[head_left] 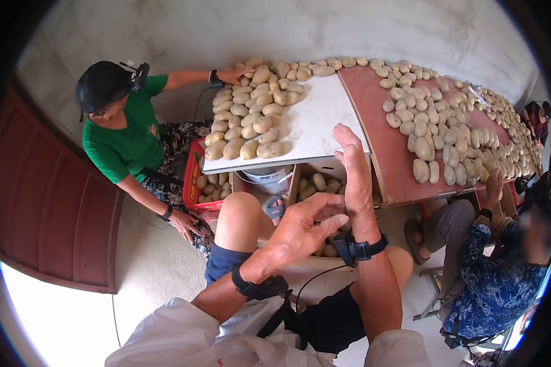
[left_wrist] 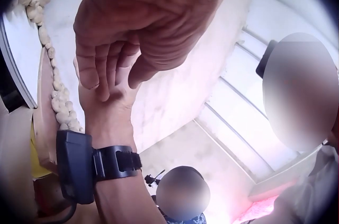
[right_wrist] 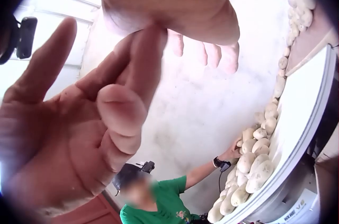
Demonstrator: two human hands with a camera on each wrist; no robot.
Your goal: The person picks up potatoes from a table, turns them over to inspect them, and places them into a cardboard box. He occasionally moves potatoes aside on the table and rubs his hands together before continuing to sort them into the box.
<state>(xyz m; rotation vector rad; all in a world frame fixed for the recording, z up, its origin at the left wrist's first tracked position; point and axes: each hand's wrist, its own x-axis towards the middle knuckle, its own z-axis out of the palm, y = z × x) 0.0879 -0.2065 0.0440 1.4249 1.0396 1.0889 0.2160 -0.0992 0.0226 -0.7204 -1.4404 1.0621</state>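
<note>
In the head view my left hand (head_left: pixel 303 229) reaches across to my right wrist, its fingertips right at the skin above the black wrist strap (head_left: pixel 368 247). Its fingers are loosely bent and carry nothing. My right hand (head_left: pixel 352 160) is raised in front of the table edge, fingers extended, no object in it. The right wrist view shows the left hand (right_wrist: pixel 63 139) from the palm side, its fingers meeting the base of the right hand (right_wrist: pixel 169 7). Nearest on the white tabletop (head_left: pixel 321 122) lie rows of potatoes (head_left: pixel 248 116).
Potatoes (head_left: pixel 434 122) also cover much of the reddish-brown board (head_left: pixel 373 110). Under the table are a red crate (head_left: pixel 193 183), a white bucket (head_left: pixel 266 178) and a box of potatoes (head_left: pixel 318 183). A person in green (head_left: pixel 119 140) touches potatoes at left; another in blue (head_left: pixel 493 275) sits at right.
</note>
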